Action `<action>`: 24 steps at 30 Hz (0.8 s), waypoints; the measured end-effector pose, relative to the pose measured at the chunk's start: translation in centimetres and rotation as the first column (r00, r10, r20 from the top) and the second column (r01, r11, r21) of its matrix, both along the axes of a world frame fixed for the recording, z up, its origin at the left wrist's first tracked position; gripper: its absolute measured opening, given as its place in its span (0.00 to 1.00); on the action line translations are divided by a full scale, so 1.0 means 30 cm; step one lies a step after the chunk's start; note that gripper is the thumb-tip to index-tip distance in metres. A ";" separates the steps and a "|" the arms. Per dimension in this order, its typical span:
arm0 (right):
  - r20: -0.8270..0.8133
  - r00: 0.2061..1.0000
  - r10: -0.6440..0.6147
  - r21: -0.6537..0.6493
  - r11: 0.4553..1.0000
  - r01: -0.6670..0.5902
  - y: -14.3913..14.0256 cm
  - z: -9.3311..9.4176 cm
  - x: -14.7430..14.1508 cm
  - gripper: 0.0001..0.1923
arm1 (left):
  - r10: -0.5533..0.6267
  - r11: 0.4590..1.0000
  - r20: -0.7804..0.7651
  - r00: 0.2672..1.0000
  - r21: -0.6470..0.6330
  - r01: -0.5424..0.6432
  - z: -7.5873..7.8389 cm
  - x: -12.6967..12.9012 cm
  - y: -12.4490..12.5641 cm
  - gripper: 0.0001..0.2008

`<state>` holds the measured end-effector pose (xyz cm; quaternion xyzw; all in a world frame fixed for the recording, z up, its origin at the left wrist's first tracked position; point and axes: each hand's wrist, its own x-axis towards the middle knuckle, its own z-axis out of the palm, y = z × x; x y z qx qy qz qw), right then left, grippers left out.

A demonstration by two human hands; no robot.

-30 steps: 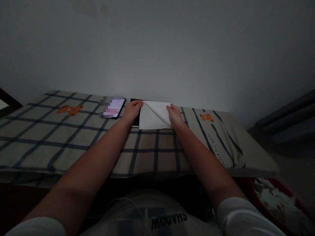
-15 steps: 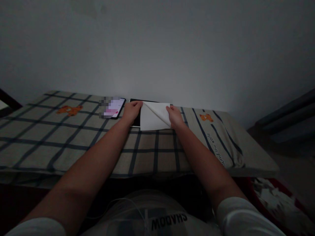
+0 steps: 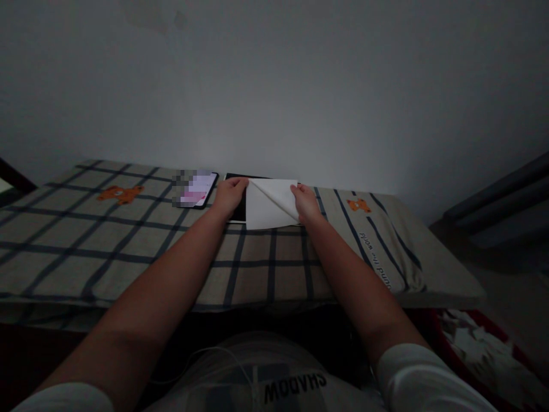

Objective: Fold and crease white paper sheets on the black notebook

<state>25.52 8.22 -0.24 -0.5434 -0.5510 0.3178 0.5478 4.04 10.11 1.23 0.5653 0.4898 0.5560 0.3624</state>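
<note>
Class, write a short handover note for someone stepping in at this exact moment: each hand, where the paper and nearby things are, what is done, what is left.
Left hand: rests on the top left corner of the white paper, pinning it down.
Right hand: pinches the folded-over flap at the paper's right edge.
The paper lies on a dark flat slab on the checked cloth, by the wall. A lit phone lies left of the left hand.
Done: one corner is folded diagonally across the sheet.
Left: the flap is not pressed flat; the crease looks soft.
</note>
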 end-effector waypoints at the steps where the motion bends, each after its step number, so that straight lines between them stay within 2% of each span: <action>1: -0.051 0.998 -0.037 -0.016 0.999 0.036 0.001 0.000 -0.002 0.17 | 0.001 1.000 0.001 1.000 -0.001 -0.001 0.000 0.000 0.000 0.14; 3: -0.123 0.989 -0.082 -0.042 0.996 0.078 0.002 0.002 -0.005 0.15 | 0.004 1.000 0.000 1.000 0.004 -0.004 -0.002 -0.001 0.002 0.14; 7: -0.179 0.980 -0.091 -0.047 0.995 0.084 0.001 0.011 -0.005 0.12 | -0.003 0.999 -0.019 1.000 0.041 0.004 -0.009 -0.007 0.009 0.14; 14: -0.068 0.996 -0.064 0.040 0.997 0.067 -0.015 0.032 -0.008 0.16 | 0.040 0.999 -0.033 0.999 -0.007 -0.041 0.006 -0.006 -0.004 0.15; 20: -0.085 0.994 -0.072 0.068 0.995 0.078 -0.006 0.036 -0.006 0.23 | -0.162 0.986 -0.006 0.987 -0.029 0.161 -0.004 -0.008 -0.006 0.20; 24: -0.071 0.997 -0.012 0.063 0.998 0.016 -0.041 0.073 -0.010 0.24 | -0.141 0.990 -0.039 0.989 -0.013 0.141 -0.016 -0.019 0.007 0.19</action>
